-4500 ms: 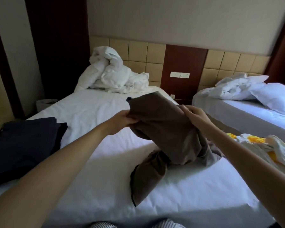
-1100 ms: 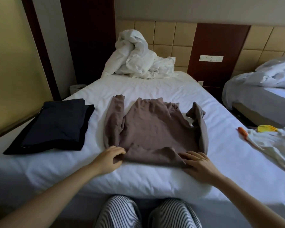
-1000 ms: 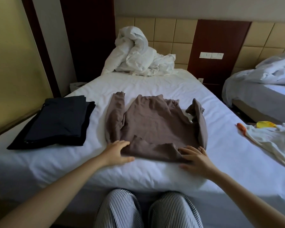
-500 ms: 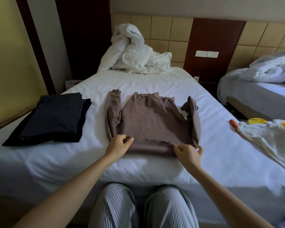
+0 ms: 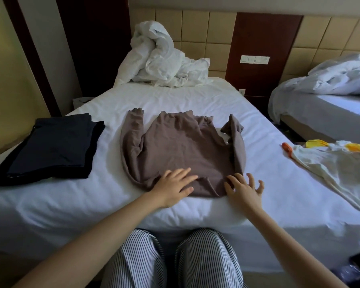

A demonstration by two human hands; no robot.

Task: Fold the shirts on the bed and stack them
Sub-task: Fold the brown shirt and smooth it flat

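Note:
A brown long-sleeved shirt (image 5: 181, 150) lies spread on the white bed (image 5: 175, 100), its collar pointing away from me and both sleeves bent up along its sides. My left hand (image 5: 174, 187) rests flat on the shirt's near hem with straight fingers. My right hand (image 5: 242, 191) lies at the hem's right corner, fingers spread and touching the cloth's edge. A folded stack of dark navy clothes (image 5: 52, 146) sits to the left. At the right lies an unfolded white shirt with yellow and orange parts (image 5: 330, 163).
A crumpled white duvet (image 5: 160, 61) is heaped at the head of the bed. A second bed with white bedding (image 5: 330, 86) stands to the right across a narrow gap. My knees in striped trousers (image 5: 170, 260) are against the bed's near edge.
The brown shirt went from being held up in both hands to lying spread on the bed. In the last half second both hands released their pinch on the hem and flattened out on it.

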